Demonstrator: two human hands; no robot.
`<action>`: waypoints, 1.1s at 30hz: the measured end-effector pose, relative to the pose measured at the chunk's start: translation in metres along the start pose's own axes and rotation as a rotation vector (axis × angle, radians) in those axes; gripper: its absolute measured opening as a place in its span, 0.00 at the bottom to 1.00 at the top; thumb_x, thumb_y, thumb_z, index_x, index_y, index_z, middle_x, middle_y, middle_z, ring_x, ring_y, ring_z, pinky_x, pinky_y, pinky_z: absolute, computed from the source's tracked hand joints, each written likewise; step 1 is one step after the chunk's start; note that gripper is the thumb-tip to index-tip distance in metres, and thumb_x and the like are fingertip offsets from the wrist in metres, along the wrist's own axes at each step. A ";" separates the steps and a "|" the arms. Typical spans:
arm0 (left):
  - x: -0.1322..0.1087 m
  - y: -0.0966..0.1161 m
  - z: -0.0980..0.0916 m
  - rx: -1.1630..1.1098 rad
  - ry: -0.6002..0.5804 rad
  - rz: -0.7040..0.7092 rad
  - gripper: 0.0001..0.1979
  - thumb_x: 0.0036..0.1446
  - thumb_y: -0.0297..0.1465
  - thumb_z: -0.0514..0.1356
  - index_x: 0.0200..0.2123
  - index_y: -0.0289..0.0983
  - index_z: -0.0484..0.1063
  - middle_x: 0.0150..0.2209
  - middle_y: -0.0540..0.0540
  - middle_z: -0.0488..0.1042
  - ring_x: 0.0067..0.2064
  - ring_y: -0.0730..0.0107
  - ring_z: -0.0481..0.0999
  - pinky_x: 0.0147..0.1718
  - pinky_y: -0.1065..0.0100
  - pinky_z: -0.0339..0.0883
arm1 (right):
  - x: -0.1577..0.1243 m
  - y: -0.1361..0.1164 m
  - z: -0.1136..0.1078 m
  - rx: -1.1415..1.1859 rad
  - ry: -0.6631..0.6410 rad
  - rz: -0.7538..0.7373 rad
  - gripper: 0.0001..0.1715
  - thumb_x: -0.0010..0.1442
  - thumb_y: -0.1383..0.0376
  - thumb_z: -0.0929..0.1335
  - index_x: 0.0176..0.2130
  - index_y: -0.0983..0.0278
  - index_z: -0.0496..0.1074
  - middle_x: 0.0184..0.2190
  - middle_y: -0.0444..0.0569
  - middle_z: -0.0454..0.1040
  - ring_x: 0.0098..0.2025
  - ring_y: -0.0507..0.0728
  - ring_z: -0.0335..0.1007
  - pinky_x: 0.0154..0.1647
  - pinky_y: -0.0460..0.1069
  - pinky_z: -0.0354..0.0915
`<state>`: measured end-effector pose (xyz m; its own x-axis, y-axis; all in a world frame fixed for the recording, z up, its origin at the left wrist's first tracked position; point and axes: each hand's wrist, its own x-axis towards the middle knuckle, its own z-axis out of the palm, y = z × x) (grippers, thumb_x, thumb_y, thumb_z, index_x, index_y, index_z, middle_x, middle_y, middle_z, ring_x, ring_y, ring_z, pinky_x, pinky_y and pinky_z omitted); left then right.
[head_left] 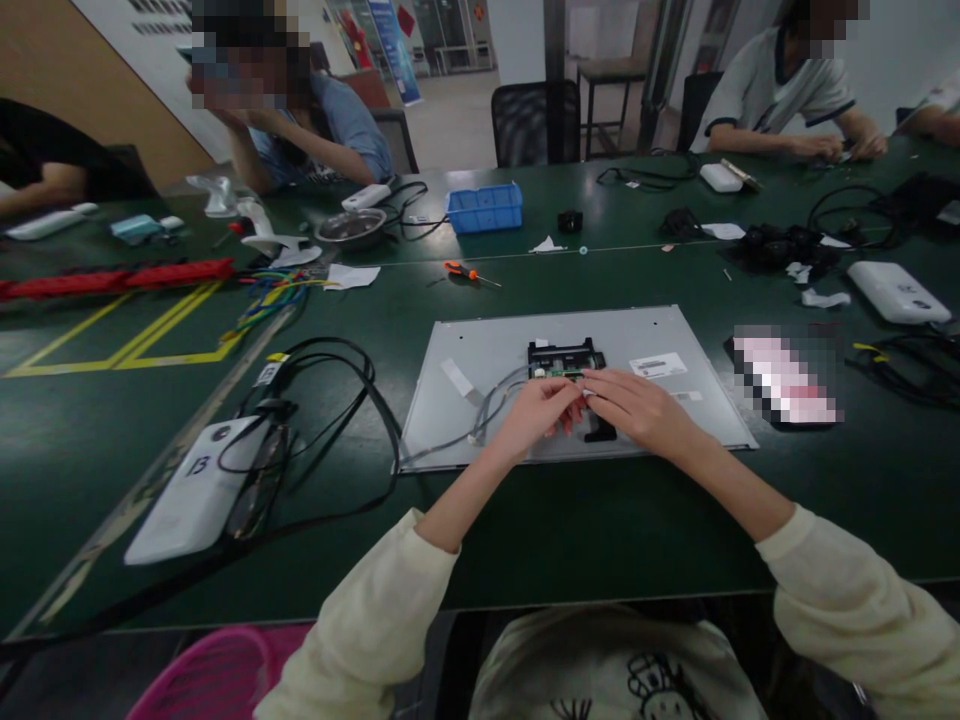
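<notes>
A flat grey metal panel (495, 345) lies on the green table in front of me. On its middle sits a black bracket (559, 350) around a green circuit board, partly hidden by my hands. Grey wires (491, 405) run from the board across the panel's left half. My left hand (547, 408) is over the bracket, its thumb and fingers pinched together. Meeting it from the right, my right hand (626, 402) has its fingertips closed at the same spot. Whatever lies between the fingertips is too small and covered to make out.
Left of the panel lie a white power bank (191, 490) and looped black cables (360, 370). Beyond it are an orange screwdriver (465, 271), a blue basket (486, 210) and a metal bowl (352, 228). A phone (784, 375) lies to the right. Several people sit around the table.
</notes>
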<state>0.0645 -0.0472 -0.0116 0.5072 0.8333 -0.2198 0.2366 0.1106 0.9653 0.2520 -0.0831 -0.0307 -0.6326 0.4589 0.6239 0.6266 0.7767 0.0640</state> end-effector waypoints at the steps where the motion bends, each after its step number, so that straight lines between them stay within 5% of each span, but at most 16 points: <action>1: 0.000 -0.001 0.000 0.017 -0.009 -0.009 0.16 0.58 0.41 0.55 0.25 0.35 0.66 0.22 0.51 0.71 0.19 0.79 0.67 0.14 0.78 0.48 | -0.001 0.000 0.000 0.012 0.003 0.008 0.14 0.64 0.76 0.63 0.46 0.68 0.73 0.51 0.59 0.75 0.60 0.63 0.65 0.57 0.60 0.69; 8: 0.002 -0.010 0.002 0.063 0.007 0.077 0.12 0.58 0.33 0.52 0.23 0.36 0.64 0.18 0.55 0.66 0.18 0.80 0.64 0.18 0.77 0.55 | -0.003 0.001 0.006 0.175 0.015 0.127 0.14 0.64 0.71 0.64 0.48 0.62 0.73 0.52 0.54 0.74 0.59 0.61 0.66 0.57 0.61 0.68; 15: 0.000 -0.008 -0.003 0.315 0.033 0.194 0.14 0.62 0.36 0.51 0.25 0.36 0.65 0.18 0.56 0.64 0.18 0.79 0.62 0.21 0.75 0.54 | -0.006 0.009 0.017 0.463 0.148 0.589 0.20 0.62 0.64 0.66 0.54 0.58 0.69 0.53 0.53 0.71 0.52 0.59 0.71 0.50 0.57 0.72; 19: -0.001 -0.007 -0.003 0.475 0.055 0.308 0.14 0.62 0.34 0.51 0.24 0.36 0.66 0.20 0.55 0.65 0.23 0.77 0.63 0.25 0.73 0.54 | -0.007 0.011 0.018 0.631 0.098 0.675 0.16 0.62 0.63 0.66 0.49 0.57 0.74 0.43 0.49 0.77 0.40 0.55 0.74 0.38 0.51 0.73; 24: 0.001 -0.012 -0.001 0.568 0.054 0.359 0.15 0.63 0.35 0.50 0.27 0.36 0.68 0.23 0.53 0.67 0.26 0.75 0.65 0.27 0.73 0.55 | -0.005 0.010 0.020 0.671 0.091 0.767 0.10 0.60 0.62 0.67 0.40 0.59 0.78 0.37 0.47 0.79 0.35 0.55 0.74 0.35 0.50 0.69; 28: 0.000 -0.015 0.004 0.710 0.174 0.414 0.11 0.64 0.33 0.51 0.34 0.36 0.70 0.31 0.49 0.72 0.31 0.71 0.70 0.32 0.70 0.61 | -0.009 0.017 0.022 0.594 0.196 0.935 0.11 0.59 0.60 0.67 0.38 0.61 0.77 0.34 0.49 0.80 0.35 0.57 0.74 0.34 0.51 0.68; 33: -0.002 -0.019 0.010 1.038 0.263 0.616 0.14 0.63 0.26 0.48 0.48 0.35 0.68 0.47 0.40 0.71 0.50 0.60 0.68 0.50 0.60 0.63 | -0.015 0.027 0.025 0.550 0.255 1.097 0.12 0.56 0.58 0.68 0.34 0.63 0.75 0.30 0.50 0.79 0.32 0.58 0.74 0.33 0.52 0.67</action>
<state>0.0676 -0.0566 -0.0310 0.6134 0.6908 0.3827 0.6234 -0.7211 0.3025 0.2667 -0.0581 -0.0582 0.2460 0.9283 0.2788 0.4551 0.1433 -0.8788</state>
